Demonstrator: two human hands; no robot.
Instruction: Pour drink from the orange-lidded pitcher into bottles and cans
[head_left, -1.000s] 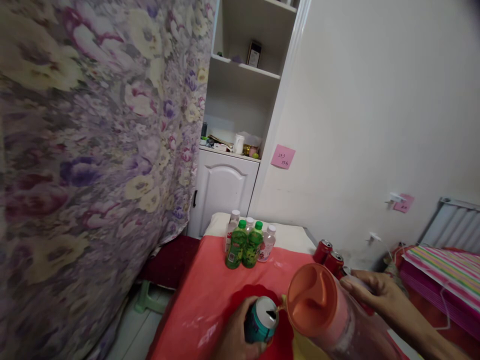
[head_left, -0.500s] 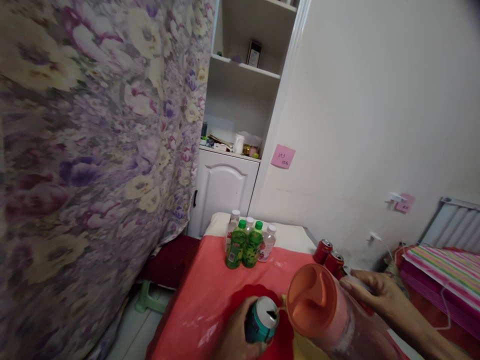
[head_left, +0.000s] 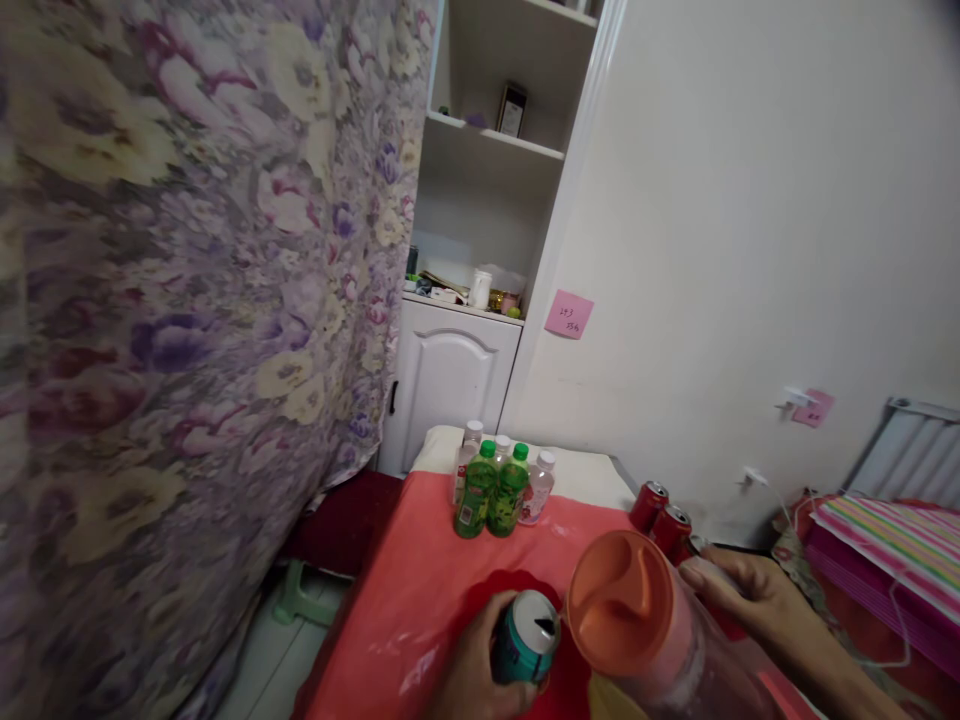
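My left hand (head_left: 476, 665) is closed around a teal drink can (head_left: 525, 655) with its top opening showing, tilted slightly. At the right, my right hand (head_left: 739, 585) grips the handle side of a clear pitcher (head_left: 697, 665) with an orange lid (head_left: 619, 600). The pitcher is tipped to the left, and its lid's edge comes close to the can's top. Pinkish liquid or tinted plastic shows through the pitcher wall; I cannot tell which. Beneath the can lies a red scalloped tray (head_left: 566, 690).
Green-capped bottles (head_left: 474, 495) and white-capped bottles (head_left: 538, 490) stand at the table's far end. Red cans (head_left: 649, 505) are behind the pitcher. A floral curtain (head_left: 225, 300) hangs left, a green stool (head_left: 300, 595) below it. A striped cloth (head_left: 892, 540) lies right.
A thin stream between the pitcher lid and the can was visible before; now it is barely seen. The pitcher has shifted slightly left, and the view has moved a little.
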